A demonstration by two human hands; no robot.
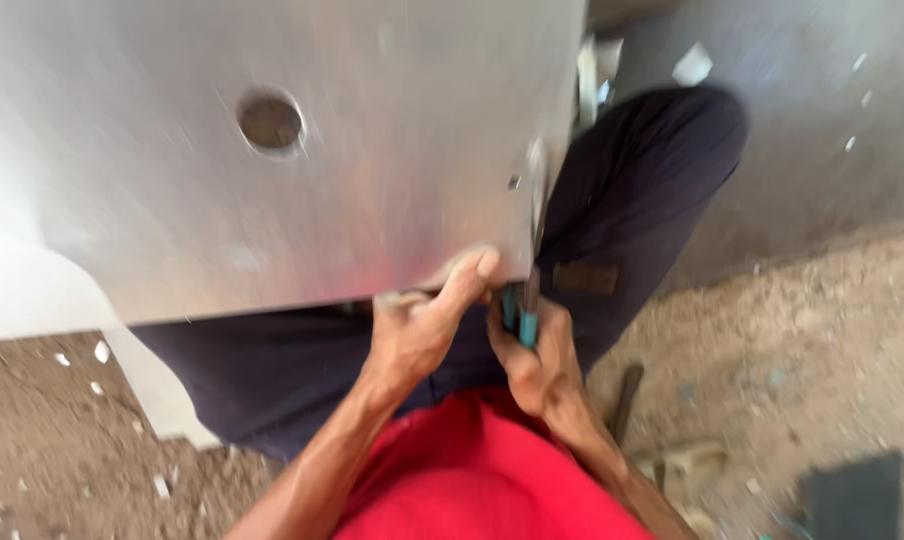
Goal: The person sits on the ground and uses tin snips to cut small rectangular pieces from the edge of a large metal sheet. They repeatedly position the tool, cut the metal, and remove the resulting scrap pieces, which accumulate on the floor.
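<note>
Blurred, the metal sheet (pixel 272 160) fills ten to twelve o'clock, its top cut off. Left hand (pixel 422 325) pinches its lower edge; right hand (pixel 532 355) closes around teal-handled snips (pixel 520 318), blades hidden behind the sheet.

Metal sheet held across the lap, both hands at its lower edge.
Left hand (pixel 422 325) grips sheet (pixel 272 200) with round hole (pixel 270 122); right hand (pixel 537 355) clasps teal-handled tool (pixel 520 318); sandy floor (pixel 822 340).
</note>
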